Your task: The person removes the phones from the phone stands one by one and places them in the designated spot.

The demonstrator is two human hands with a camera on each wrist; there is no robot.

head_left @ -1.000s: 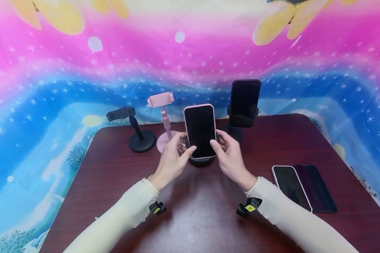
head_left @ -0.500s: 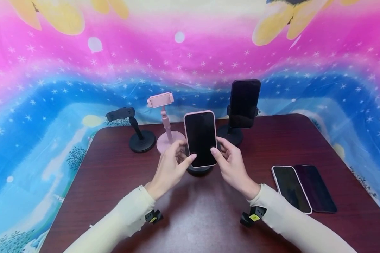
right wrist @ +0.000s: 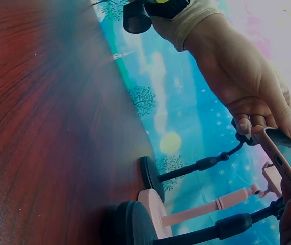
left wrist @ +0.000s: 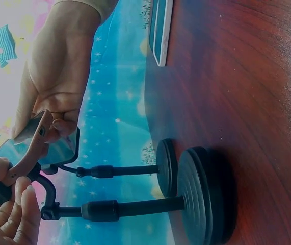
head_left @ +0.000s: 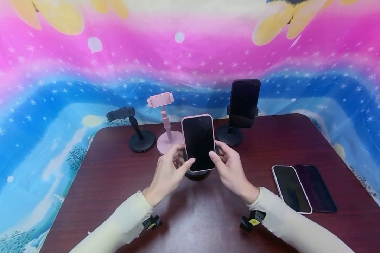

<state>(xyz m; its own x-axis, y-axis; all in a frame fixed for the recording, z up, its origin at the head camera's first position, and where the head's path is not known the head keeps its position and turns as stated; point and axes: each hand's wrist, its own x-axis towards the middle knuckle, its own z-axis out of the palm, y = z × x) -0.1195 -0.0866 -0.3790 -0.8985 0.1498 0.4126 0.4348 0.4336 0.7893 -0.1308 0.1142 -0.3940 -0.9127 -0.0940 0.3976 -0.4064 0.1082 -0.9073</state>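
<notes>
A smartphone [head_left: 198, 144] in a pink case stands upright in the clamp of a black phone stand, its dark screen toward me. The stand's round base [left wrist: 206, 199] and stem [left wrist: 145, 206] show in the left wrist view. My left hand [head_left: 168, 174] grips the phone's lower left side, thumb on the screen's edge and fingers curled behind. On the lower right side my right hand [head_left: 234, 168] holds it the same way. Behind the phone, the clamp is mostly hidden in the head view. The case's bottom edge [right wrist: 280, 161] shows in the right wrist view.
Left of the phone stand an unloaded black phone stand [head_left: 140, 138] and a pink one [head_left: 168, 123]. Behind to the right, another black stand [head_left: 229, 137] bears a dark phone [head_left: 245, 103]. A white-edged phone [head_left: 292, 189] and a dark one [head_left: 316, 188] lie on the table's right.
Both hands, the pink-cased phone and its black stand have come toward me, slightly leftward at the end. The grip looks the same, and the other stands and phones stay put.
</notes>
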